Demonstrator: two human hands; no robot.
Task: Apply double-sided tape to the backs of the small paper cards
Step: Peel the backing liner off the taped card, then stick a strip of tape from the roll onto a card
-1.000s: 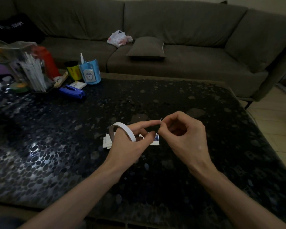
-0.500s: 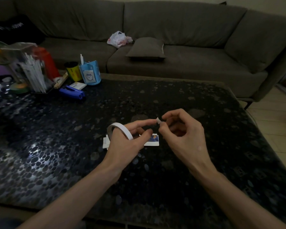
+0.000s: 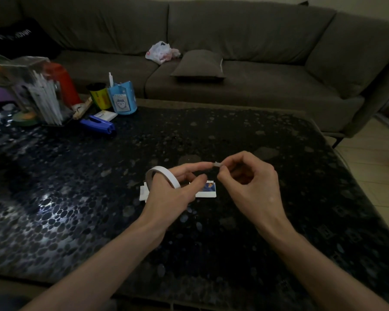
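Nearest the camera, two bare forearms reach over the dark pebble-patterned surface (image 3: 211, 254) and meet above the work. The left hand (image 3: 166, 198) wears the tape roll (image 3: 162, 176) like a bangle over its fingers. Its grip is loose: the index finger is stretched out to touch the bit of tape (image 3: 217, 164) and the thumb is straight below it. The right hand (image 3: 252, 185) has a narrow grip, thumb and index fingertip pinching that white bit, with the other fingers curled under. Whether the bit is torn free or joined to the roll is too small to tell. Just beneath the hands, flat on the surface, lies the little stack of paper cards (image 3: 208, 190), partly hidden by the left hand, one showing a blue printed face. The tape is probably feather-light, limp and sticky, likely to fold onto itself or cling to skin, so it is best held by its very edge or its backing liner. The cards look thin and easily bent, and would want a fingertip holding them flat. Further off to the left sit a blue stapler (image 3: 99, 126) and a blue cup (image 3: 121, 102) among other clutter. Beyond them a grey sofa (image 3: 234, 86) carries a cushion (image 3: 199, 63) and a crumpled plastic bag (image 3: 161, 51).
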